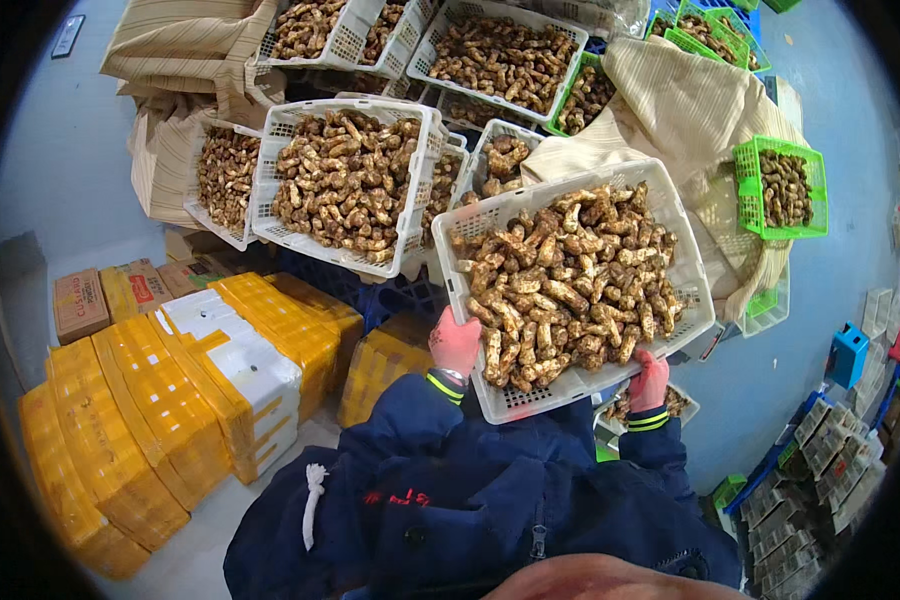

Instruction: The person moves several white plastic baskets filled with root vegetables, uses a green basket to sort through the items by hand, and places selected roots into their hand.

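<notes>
A white perforated plastic crate [685, 247] is held tilted in front of my body. Brown-and-cream mushrooms [570, 277], which look like matsutake, fill it in a heap. My left hand [454, 343], in a pink glove, grips the crate's left side near the front corner. At the front rim, towards the right, my right hand [650, 379] in a matching glove takes hold. The fingers of both hands are partly hidden by the crate. Just beyond it to the left stands another white crate [412, 202] heaped with similar mushrooms.
More mushroom crates [495, 15] stand at the back, partly under striped beige cloths [667, 97]. A green basket [817, 180] of mushrooms is at right. Orange-taped foam boxes [157, 390] are stacked at left, near cardboard cartons [80, 304]. Racked white crates [840, 457] line the lower right.
</notes>
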The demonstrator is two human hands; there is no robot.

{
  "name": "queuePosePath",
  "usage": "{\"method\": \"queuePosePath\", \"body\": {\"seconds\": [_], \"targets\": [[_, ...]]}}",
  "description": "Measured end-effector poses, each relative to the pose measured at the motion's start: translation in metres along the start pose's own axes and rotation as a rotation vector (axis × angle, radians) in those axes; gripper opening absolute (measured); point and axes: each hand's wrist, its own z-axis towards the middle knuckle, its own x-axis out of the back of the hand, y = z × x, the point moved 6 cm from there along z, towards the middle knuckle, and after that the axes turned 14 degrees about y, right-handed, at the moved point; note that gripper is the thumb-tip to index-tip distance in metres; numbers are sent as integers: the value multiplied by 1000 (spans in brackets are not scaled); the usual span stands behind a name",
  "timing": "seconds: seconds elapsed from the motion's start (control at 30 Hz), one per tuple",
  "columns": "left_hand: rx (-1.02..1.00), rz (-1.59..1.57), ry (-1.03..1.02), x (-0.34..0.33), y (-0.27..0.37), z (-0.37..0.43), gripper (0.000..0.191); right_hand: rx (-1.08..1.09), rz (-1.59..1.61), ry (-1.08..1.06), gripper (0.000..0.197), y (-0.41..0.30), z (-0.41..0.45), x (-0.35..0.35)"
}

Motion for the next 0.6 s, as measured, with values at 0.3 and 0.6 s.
{"method": "queuePosePath", "body": {"seconds": [0.3, 0.6], "targets": [[146, -72, -37, -28, 77, 63, 32, 10, -49, -24, 6, -85, 54, -92], [94, -456, 142, -124, 140, 203, 12, 225, -98, -163, 4, -153, 180, -260]]}}
